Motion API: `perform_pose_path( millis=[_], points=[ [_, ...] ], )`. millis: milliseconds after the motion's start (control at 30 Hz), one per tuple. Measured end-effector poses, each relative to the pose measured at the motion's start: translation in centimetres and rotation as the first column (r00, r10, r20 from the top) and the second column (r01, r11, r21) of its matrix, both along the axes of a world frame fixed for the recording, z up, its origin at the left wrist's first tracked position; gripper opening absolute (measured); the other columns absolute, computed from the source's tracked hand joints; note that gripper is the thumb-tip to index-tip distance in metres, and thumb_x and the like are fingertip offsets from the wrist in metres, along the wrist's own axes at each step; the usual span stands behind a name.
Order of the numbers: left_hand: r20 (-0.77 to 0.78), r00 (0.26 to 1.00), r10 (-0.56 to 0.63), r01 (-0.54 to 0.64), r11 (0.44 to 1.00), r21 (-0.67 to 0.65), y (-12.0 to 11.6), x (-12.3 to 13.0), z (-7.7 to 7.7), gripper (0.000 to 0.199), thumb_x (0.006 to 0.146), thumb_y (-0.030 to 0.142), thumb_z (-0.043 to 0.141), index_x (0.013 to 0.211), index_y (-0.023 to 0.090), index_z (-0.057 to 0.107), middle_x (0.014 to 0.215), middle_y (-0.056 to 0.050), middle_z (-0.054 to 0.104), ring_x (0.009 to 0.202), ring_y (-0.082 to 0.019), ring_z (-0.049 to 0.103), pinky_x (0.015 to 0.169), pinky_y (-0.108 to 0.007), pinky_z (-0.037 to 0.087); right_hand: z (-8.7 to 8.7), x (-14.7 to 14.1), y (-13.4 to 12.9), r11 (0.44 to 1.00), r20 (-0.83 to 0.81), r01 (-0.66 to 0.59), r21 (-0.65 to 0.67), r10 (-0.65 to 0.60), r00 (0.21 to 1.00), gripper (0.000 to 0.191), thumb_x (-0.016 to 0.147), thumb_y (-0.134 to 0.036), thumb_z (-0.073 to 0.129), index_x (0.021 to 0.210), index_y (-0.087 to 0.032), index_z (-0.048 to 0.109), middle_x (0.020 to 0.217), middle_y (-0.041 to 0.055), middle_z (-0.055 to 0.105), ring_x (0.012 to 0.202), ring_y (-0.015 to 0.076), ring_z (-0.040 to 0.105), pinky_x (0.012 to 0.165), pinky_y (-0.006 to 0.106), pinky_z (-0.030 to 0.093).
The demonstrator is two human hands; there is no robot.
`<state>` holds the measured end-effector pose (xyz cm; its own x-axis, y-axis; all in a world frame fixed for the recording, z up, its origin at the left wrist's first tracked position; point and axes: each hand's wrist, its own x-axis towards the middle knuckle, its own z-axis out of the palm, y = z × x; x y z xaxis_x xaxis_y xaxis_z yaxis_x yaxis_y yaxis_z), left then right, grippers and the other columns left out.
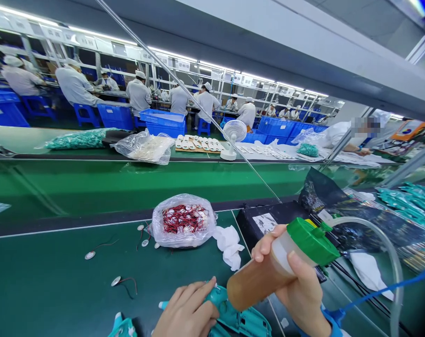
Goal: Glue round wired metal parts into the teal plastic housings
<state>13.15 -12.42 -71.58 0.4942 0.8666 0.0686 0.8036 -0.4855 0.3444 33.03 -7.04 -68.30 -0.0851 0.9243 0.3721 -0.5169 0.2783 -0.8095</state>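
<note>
My right hand (296, 276) grips a translucent dispensing bottle (258, 276) of amber liquid, tilted, with a green cap (312, 241) and a clear hose (381, 234) running from it. My left hand (186, 311) holds a teal plastic housing (240, 318) low in the view, and the fingers hide part of it. Beyond the hands, a clear plastic bag (182, 222) holds many small metal discs with red wires. Loose wired metal discs (116, 281) lie on the green bench mat (58, 276), apart from both hands.
A white cloth (229, 246) lies next to the bag, and a black box (265, 223) sits behind my right hand. Teal parts (409, 201) are piled at right. Beyond a green conveyor (145, 182), co-workers in white sit among blue crates (163, 122), with a white fan (233, 135).
</note>
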Motion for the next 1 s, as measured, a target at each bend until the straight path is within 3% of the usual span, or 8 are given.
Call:
perform_pose_path(
  millis=[267, 667, 1000],
  points=[
    [-0.044, 0.999, 0.007, -0.009, 0.999, -0.052, 0.2, 0.1, 0.9, 0.017, 0.085, 0.017, 0.056, 0.083, 0.028, 0.068, 0.130, -0.004, 0.059, 0.108, -0.028, 0.065, 0.079, -0.038, 0.060, 0.2, -0.2, 0.0, 1.000, -0.012, 0.024, -0.003, -0.024, 1.000, 0.022, 0.081, -0.040, 0.064, 0.100, -0.028, 0.060, 0.075, -0.0011, 0.064, 0.065, 0.0146, 0.061, 0.062, 0.029, 0.052],
    [0.030, 0.999, 0.038, -0.036, 0.998, -0.055, -0.1, -0.2, 0.1, 0.018, 0.084, 0.014, 0.057, 0.080, 0.028, 0.068, 0.130, -0.002, 0.060, 0.110, -0.026, 0.064, 0.082, -0.036, 0.058, 0.1, -0.6, 0.0, 0.998, -0.025, 0.068, -0.011, -0.068, 0.997, 0.025, 0.079, -0.042, 0.063, 0.097, -0.026, 0.059, 0.071, -0.0001, 0.063, 0.061, 0.0180, 0.061, 0.059, 0.033, 0.051],
    [0.104, 0.993, 0.057, -0.052, 0.997, -0.051, -0.4, -0.6, -0.8, 0.021, 0.084, 0.012, 0.055, 0.078, 0.028, 0.067, 0.130, 0.000, 0.061, 0.110, -0.025, 0.064, 0.082, -0.034, 0.057, 0.1, -0.4, -0.2, 0.997, -0.027, -0.006, -0.077, 0.003, 1.000, 0.028, 0.077, -0.043, 0.065, 0.095, -0.024, 0.058, 0.071, 0.0008, 0.063, 0.061, 0.0195, 0.061, 0.059, 0.035, 0.050]
  ],
)
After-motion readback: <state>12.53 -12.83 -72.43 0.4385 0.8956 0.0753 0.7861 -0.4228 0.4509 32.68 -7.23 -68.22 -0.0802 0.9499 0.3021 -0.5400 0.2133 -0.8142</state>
